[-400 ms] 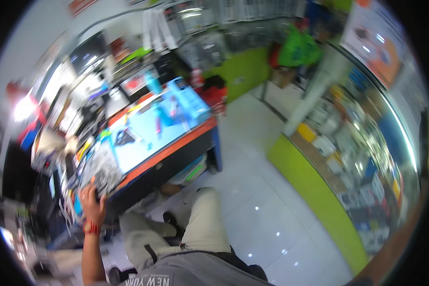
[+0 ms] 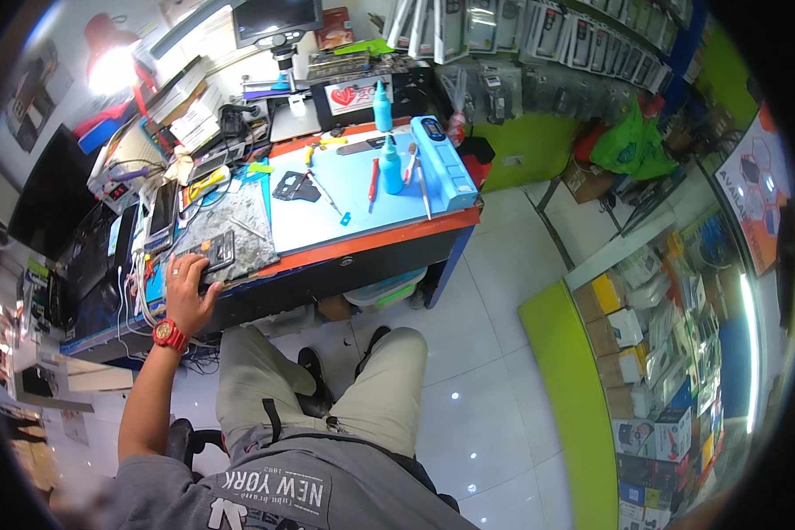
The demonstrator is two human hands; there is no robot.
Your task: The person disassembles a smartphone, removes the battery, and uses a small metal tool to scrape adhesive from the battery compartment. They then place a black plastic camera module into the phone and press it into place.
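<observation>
Since the earlier frame your view has swung, so the desk (image 2: 397, 252) now sits farther right and your left hand (image 2: 187, 291) shows higher up. Largest first, that desk runs ahead and to the right of your hand, with a pale blue mat (image 2: 314, 221) off to the right and a worn grey mat (image 2: 261, 252) just beyond your fingers. Your fingers bend loosely, thumb spread away, nothing visibly pinched; your right hand is out of view, so its state can't be told. At your fingertips, on the grey mat, lies a dark flat device (image 2: 221, 249) (a phone or part of one, by its shape). You'd likely find it light and stiff, perhaps slick and easily cracked; its long edges should give the safest hold, sparing its faces. As for writing, your shirt (image 2: 371, 486), below your hand, carries pale print; a poster (image 2: 755, 190) far right has lettering; and a small sign (image 2: 355, 94) beyond the blue mat shows a red heart beside letters.
</observation>
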